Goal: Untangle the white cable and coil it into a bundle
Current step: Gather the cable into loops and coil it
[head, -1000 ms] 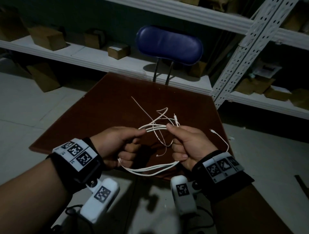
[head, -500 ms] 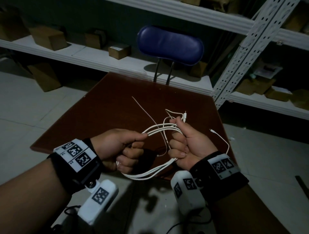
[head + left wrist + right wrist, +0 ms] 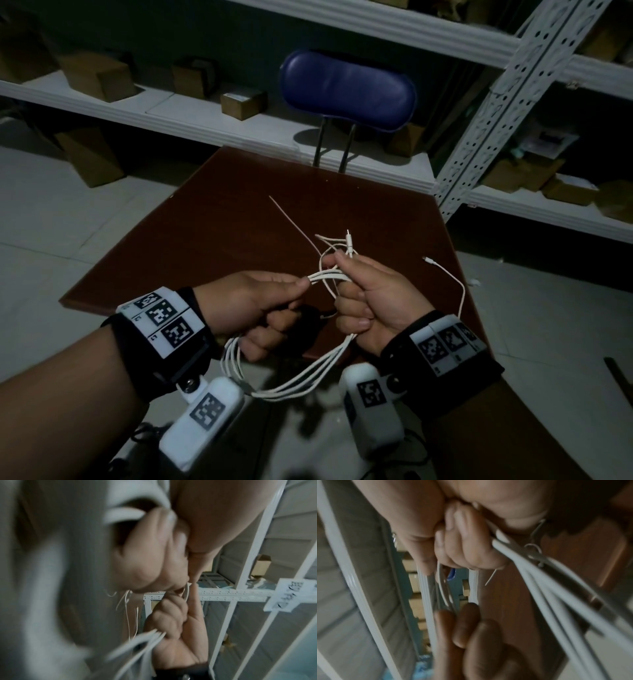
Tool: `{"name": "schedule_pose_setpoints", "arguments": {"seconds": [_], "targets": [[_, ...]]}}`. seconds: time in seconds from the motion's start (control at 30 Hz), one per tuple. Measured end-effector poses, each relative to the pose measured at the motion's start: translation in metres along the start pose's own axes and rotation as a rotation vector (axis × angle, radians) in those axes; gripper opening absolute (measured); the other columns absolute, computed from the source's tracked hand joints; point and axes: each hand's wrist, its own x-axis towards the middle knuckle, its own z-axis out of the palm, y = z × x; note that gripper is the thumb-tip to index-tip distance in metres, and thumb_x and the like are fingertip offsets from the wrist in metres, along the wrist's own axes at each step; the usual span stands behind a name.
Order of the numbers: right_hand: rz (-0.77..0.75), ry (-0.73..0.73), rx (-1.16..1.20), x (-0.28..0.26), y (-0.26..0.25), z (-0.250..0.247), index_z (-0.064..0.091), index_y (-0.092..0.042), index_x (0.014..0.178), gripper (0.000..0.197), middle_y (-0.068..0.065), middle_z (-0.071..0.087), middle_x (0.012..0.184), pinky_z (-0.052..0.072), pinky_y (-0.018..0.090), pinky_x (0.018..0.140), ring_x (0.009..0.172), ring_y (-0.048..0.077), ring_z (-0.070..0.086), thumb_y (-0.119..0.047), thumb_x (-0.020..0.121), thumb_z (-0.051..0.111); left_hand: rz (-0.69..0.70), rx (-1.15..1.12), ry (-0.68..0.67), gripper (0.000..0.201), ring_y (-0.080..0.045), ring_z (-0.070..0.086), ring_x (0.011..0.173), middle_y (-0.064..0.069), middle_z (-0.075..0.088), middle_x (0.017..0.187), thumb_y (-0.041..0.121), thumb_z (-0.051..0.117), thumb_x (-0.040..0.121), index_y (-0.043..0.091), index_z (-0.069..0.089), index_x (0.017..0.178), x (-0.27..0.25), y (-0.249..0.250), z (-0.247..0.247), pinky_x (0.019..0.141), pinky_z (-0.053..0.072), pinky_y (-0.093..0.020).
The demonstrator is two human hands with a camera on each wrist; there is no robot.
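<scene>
The white cable (image 3: 294, 380) hangs in several loops between my two hands, above the near edge of the brown table (image 3: 212, 240). My left hand (image 3: 260, 308) grips one side of the loops, thumb and forefinger pinching the strands. My right hand (image 3: 363, 301) grips the other side, with short plug ends (image 3: 348, 241) sticking up past its fingers. One loose end with a plug (image 3: 430, 261) trails over the table to the right. In the left wrist view both fists (image 3: 150, 563) hold blurred strands (image 3: 137, 643). The right wrist view shows thick white strands (image 3: 539, 585) leaving my fingers (image 3: 462, 547).
A thin pale stick (image 3: 291, 219) lies on the table beyond the hands. A blue chair (image 3: 347, 92) stands at the table's far edge. White metal shelving (image 3: 489, 113) with cardboard boxes (image 3: 97, 80) runs behind and to the right.
My hands have moved closer together, so the loops hang shorter and tighter. The right hand has risen and turned, bringing the plug ends up above its fingers.
</scene>
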Motion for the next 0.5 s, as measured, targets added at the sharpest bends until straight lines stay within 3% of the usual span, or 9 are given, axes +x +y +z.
{"name": "schedule_pose_setpoints", "arguments": {"seconds": [0.17, 0.37, 0.5], "targets": [[-0.109, 0.049, 0.194, 0.004, -0.005, -0.003, 0.067, -0.014, 0.095, 0.019, -0.004, 0.031, 0.047, 0.020, 0.015, 0.034, 0.031, 0.005, 0.024, -0.034, 0.092, 0.067, 0.027, 0.006, -0.066, 0.027, -0.009, 0.020, 0.040, -0.004, 0.026, 0.062, 0.036, 0.065, 0.087, 0.016, 0.050, 0.077, 0.003, -0.003, 0.002, 0.042, 0.021, -0.014], [-0.217, 0.147, 0.025, 0.006, 0.000, -0.004, 0.065, -0.012, 0.091, 0.019, -0.003, 0.031, 0.047, 0.020, 0.014, 0.035, 0.032, 0.006, 0.025, -0.030, 0.097, 0.065, 0.047, 0.008, -0.113, 0.028, -0.011, 0.025, 0.040, -0.003, 0.029, 0.059, 0.033, 0.066, 0.088, 0.014, 0.050, 0.078, 0.004, -0.007, -0.003, 0.043, 0.028, -0.017], [-0.200, 0.106, -0.116, 0.005, 0.006, 0.000, 0.061, -0.013, 0.091, 0.017, -0.004, 0.031, 0.046, 0.016, 0.016, 0.038, 0.033, 0.005, 0.023, -0.028, 0.099, 0.062, 0.022, 0.046, -0.114, 0.026, -0.014, 0.039, 0.040, -0.006, 0.040, 0.058, 0.029, 0.073, 0.085, 0.009, 0.057, 0.081, 0.002, -0.006, -0.007, 0.047, 0.038, -0.024]]}}
